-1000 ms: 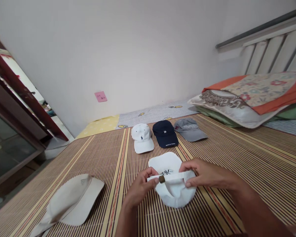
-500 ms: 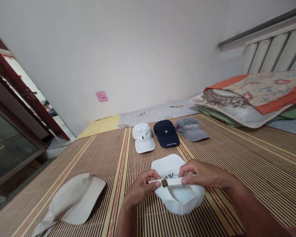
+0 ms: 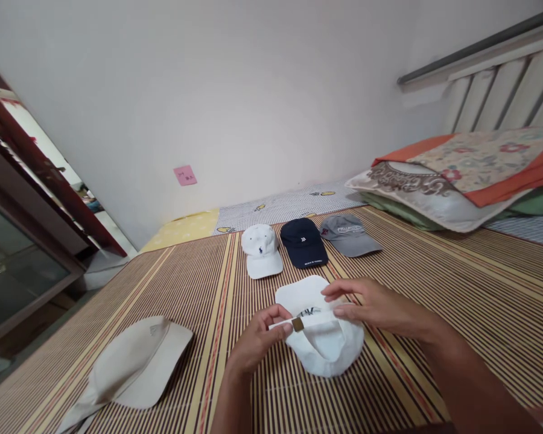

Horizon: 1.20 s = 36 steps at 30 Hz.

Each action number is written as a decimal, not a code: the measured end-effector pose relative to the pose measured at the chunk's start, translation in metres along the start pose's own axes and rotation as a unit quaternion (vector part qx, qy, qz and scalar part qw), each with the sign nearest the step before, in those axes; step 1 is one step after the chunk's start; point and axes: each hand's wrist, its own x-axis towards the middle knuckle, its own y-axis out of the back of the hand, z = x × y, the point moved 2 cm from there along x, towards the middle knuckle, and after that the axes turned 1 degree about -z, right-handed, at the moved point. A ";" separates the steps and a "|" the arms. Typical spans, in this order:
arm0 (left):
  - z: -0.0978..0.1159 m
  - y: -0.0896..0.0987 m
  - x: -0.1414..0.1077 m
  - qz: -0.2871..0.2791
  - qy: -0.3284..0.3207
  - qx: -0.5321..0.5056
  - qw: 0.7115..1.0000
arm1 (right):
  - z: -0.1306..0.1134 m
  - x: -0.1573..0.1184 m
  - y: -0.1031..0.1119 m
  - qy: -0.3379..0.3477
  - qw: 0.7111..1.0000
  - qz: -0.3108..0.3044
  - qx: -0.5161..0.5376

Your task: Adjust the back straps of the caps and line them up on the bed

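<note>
A white cap (image 3: 328, 355) with dark lettering lies on the striped mat, its brim pointing away from me and its back strap towards me. My left hand (image 3: 259, 337) pinches the end of that strap beside a small brass-coloured buckle (image 3: 297, 324). My right hand (image 3: 373, 304) is at the strap's other side, thumb against it and index finger stretched apart over the brim. To the left rests a beige cap (image 3: 131, 361) with a long tail of cloth. Beyond the white cap, a second white cap (image 3: 260, 250), a navy cap (image 3: 303, 241) and a grey cap (image 3: 350, 235) stand in a row.
The striped mat (image 3: 208, 289) covers the bed up to a patterned sheet (image 3: 280, 202) along the wall. Stacked pillows (image 3: 434, 187) with an orange-edged floral cloth (image 3: 489, 157) sit at the right, below a radiator (image 3: 502, 90). A glass-fronted cabinet (image 3: 22, 241) stands left.
My right index finger has lifted and spread from the strap. The white cap has shifted slightly away from me and left, my left hand still pinching its strap.
</note>
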 end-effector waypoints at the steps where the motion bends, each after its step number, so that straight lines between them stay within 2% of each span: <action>1: 0.000 -0.001 0.000 0.002 -0.004 0.005 1.000 | -0.008 0.000 -0.003 0.008 1.000 0.013 -0.012; 7: 0.005 -0.008 -0.001 0.006 -0.045 -0.048 0.998 | -0.044 0.001 -0.031 0.067 0.997 0.005 -0.049; 10: 0.006 -0.009 -0.001 -0.004 -0.061 -0.056 0.997 | -0.047 0.003 -0.042 0.099 0.991 0.005 -0.086; 14: 0.005 -0.008 0.001 -0.018 -0.066 -0.046 0.997 | -0.046 0.007 -0.049 0.080 0.990 0.006 -0.118; 20: 0.004 -0.007 0.002 -0.003 -0.065 -0.029 0.997 | -0.046 0.008 -0.049 0.058 0.992 -0.014 -0.108; 25: 0.002 -0.007 0.004 0.011 -0.053 -0.035 0.998 | -0.033 0.005 -0.038 0.032 0.994 -0.029 -0.104; 30: 0.009 -0.012 0.003 -0.004 -0.044 -0.036 0.998 | -0.022 0.006 -0.035 0.036 0.995 -0.027 -0.091; 36: 0.010 -0.019 0.004 0.068 -0.065 0.006 0.996 | -0.022 0.007 -0.035 0.047 0.995 -0.029 -0.077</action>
